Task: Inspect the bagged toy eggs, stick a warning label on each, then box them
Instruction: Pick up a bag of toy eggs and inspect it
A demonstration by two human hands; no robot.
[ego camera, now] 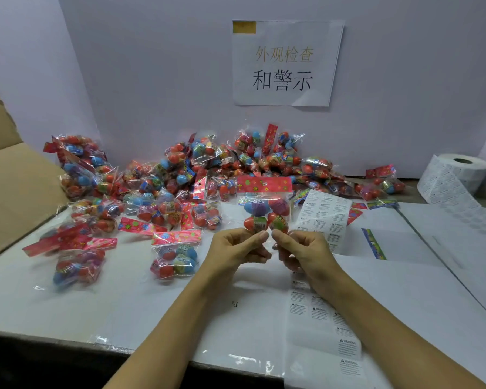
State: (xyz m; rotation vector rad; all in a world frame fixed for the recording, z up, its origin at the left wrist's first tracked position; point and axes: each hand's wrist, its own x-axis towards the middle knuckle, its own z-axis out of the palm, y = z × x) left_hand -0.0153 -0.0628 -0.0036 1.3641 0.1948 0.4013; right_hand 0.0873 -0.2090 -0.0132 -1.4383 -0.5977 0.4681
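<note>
I hold one clear bag of toy eggs [265, 211] upright over the table, its red flowered header card on top. My left hand [237, 247] pinches the bag's lower left edge and my right hand [300, 249] pinches its lower right edge. Red, blue and purple eggs show inside. A strip of white warning labels [321, 217] runs from behind the bag under my right wrist toward the table's front edge. Another bag of eggs [176, 255] lies flat just left of my left hand.
A big heap of bagged eggs [185, 175] covers the back of the white table. A cardboard box [14, 189] stands open at the left. A label roll [460, 175] sits at the far right. A paper sign [285, 63] hangs on the back wall.
</note>
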